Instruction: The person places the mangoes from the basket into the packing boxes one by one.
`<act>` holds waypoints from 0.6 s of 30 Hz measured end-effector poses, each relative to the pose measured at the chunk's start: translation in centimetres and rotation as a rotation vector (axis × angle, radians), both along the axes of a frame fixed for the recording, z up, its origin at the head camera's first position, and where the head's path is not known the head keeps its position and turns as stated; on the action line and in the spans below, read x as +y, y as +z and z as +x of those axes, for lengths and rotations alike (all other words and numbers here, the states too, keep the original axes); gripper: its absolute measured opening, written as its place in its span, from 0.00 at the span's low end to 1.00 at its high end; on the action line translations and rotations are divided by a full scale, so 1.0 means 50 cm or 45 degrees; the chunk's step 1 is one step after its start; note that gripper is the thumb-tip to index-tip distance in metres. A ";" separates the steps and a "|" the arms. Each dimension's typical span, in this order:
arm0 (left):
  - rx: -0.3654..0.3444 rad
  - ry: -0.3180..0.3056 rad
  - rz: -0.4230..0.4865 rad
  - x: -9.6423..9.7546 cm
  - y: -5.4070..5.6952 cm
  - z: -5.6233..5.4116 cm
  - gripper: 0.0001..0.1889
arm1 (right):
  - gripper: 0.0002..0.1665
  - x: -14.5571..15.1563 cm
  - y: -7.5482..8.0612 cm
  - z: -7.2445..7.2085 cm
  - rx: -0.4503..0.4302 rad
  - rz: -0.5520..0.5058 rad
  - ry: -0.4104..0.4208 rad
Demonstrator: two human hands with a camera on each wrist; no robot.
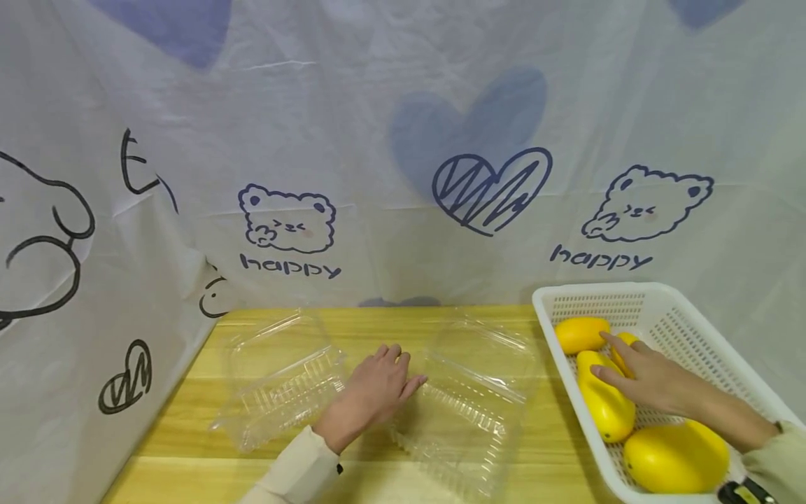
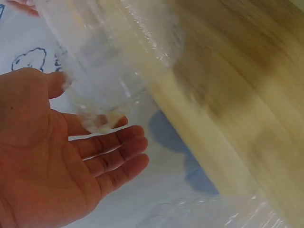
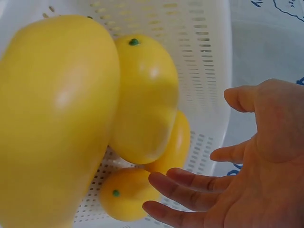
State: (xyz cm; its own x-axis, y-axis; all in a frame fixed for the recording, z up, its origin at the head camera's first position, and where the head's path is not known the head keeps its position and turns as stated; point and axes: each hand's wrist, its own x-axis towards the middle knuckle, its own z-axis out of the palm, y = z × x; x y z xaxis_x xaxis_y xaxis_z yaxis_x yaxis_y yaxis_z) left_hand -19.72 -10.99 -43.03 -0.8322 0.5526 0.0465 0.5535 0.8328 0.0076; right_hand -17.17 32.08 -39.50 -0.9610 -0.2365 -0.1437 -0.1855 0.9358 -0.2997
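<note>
My right hand [image 1: 651, 378] reaches over a white slotted basket [image 1: 569, 406] with its fingers spread and nothing held. Several smooth yellow mangoes lie inside; one mango [image 1: 604, 402] sits under the thumb and another mango [image 1: 582, 334] by the index fingertip. Green stem dots mark some, as on the mango [image 3: 145, 95] in the right wrist view. My left hand [image 1: 378, 388] is between two clear plastic clamshell boxes, nearest the right box [image 1: 472, 427]. In the left wrist view its fingers [image 2: 116, 142] are relaxed beside a clear box edge; contact is unclear.
The left clear box [image 1: 283, 385] lies with its lid raised toward the back, like the right one. Both rest on a wooden table [image 1: 195, 448]. A white printed curtain [image 1: 378, 231] hangs behind and at the left. The basket stands along the right side.
</note>
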 end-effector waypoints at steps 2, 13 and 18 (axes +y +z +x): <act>-0.026 0.004 0.010 -0.003 -0.007 -0.003 0.28 | 0.48 -0.001 -0.004 0.000 0.007 -0.012 0.020; -0.137 -0.005 0.063 -0.021 -0.041 0.003 0.26 | 0.50 0.002 -0.018 -0.006 -0.044 0.019 0.009; -0.154 -0.042 0.100 -0.030 -0.053 0.014 0.21 | 0.51 0.004 -0.021 -0.015 -0.101 0.022 0.015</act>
